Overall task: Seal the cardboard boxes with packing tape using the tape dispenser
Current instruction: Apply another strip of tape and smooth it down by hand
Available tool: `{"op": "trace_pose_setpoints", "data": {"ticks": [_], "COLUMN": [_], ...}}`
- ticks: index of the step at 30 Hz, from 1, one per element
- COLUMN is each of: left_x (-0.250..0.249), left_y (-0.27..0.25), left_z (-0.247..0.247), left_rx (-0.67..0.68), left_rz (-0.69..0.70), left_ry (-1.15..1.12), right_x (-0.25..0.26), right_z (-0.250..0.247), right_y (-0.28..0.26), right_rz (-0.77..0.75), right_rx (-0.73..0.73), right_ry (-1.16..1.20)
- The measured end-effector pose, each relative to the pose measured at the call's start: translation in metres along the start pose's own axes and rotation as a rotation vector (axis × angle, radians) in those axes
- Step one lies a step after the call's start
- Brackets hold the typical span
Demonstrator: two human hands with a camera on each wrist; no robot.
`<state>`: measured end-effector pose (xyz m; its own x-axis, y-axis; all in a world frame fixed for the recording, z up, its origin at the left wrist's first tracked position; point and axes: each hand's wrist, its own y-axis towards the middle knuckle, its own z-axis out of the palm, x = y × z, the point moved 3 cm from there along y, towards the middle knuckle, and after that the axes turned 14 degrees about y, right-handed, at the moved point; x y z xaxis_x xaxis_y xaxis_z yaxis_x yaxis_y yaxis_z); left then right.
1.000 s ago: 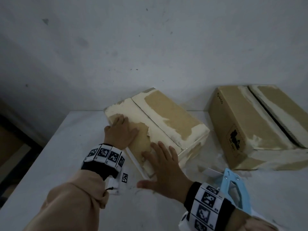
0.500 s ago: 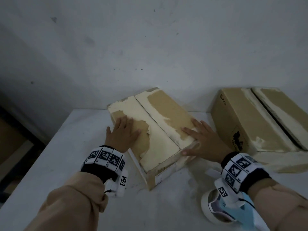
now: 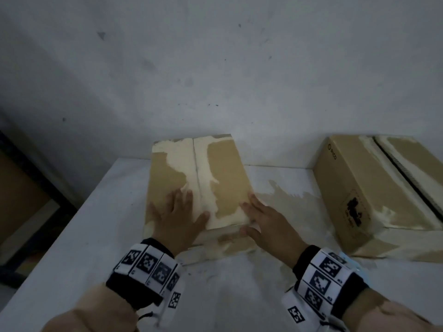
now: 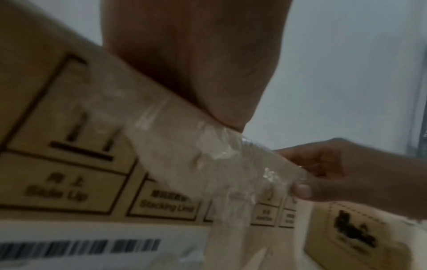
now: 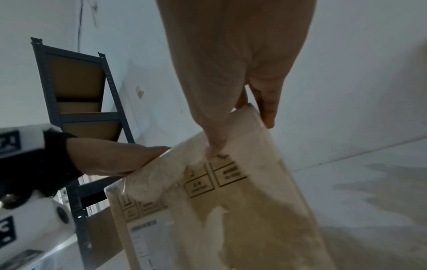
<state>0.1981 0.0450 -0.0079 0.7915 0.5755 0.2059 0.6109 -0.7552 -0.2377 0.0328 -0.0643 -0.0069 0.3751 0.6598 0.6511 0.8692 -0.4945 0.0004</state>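
A worn cardboard box (image 3: 215, 173) with torn pale patches stands on the white table (image 3: 227, 295), its centre seam running straight away from me. My left hand (image 3: 179, 214) lies flat on the near left of its top. My right hand (image 3: 261, 216) is at the near right corner, fingers straight along the right side and thumb on the front face (image 5: 215, 148). The left wrist view shows crumpled clear tape (image 4: 208, 155) on the front face (image 4: 69, 164). Only a light blue sliver of the tape dispenser (image 3: 359, 271) shows behind my right wrist.
A second, larger cardboard box (image 3: 374, 188) stands at the right against the wall, its top seam open. A dark metal shelf rack (image 5: 76, 109) stands off the table's left side. A white wall backs the table.
The box has been turned so that its seam points straight away from me. My right hand slid from the right flap to the near right corner. The dispenser is now mostly hidden.
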Motion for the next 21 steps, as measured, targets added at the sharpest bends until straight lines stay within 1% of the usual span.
{"op": "trace_pose_setpoints", "data": {"ticks": [3,4,7,9,12,13,14,16,18,21], "left_x": [0.028,0.037,0.054,0.065,0.083,0.090,0.096,0.111,0.126,0.142], "left_y": [0.001,0.003,0.011,0.016,0.025,0.026,0.028,0.032,0.036,0.041], "left_z": [0.004,0.006,0.007,0.010,0.015,0.014,0.014,0.013,0.013,0.015], "left_rx": [-0.081,-0.089,-0.051,-0.056,-0.037,-0.017,0.005,0.042,0.050,0.065], "left_rz": [-0.064,-0.078,-0.134,-0.165,-0.162,-0.164,-0.168,-0.179,-0.206,-0.270], "left_ry": [0.088,0.076,-0.105,-0.093,-0.059,-0.071,-0.078,-0.042,-0.019,-0.144], "right_x": [0.011,0.016,0.024,0.028,0.035,0.038,0.042,0.051,0.061,0.071], "right_z": [0.012,0.016,0.031,0.037,0.040,0.042,0.045,0.051,0.059,0.076], "right_y": [0.006,0.011,0.023,0.032,0.049,0.054,0.058,0.066,0.074,0.087], "right_rz": [-0.059,-0.082,-0.125,-0.163,-0.315,-0.324,-0.294,-0.286,-0.299,-0.332], "right_rx": [0.002,0.005,0.040,0.050,0.045,0.071,0.127,0.193,0.214,0.179], "right_ry": [0.101,0.121,0.132,0.141,0.047,0.061,0.075,0.051,0.006,0.024]}}
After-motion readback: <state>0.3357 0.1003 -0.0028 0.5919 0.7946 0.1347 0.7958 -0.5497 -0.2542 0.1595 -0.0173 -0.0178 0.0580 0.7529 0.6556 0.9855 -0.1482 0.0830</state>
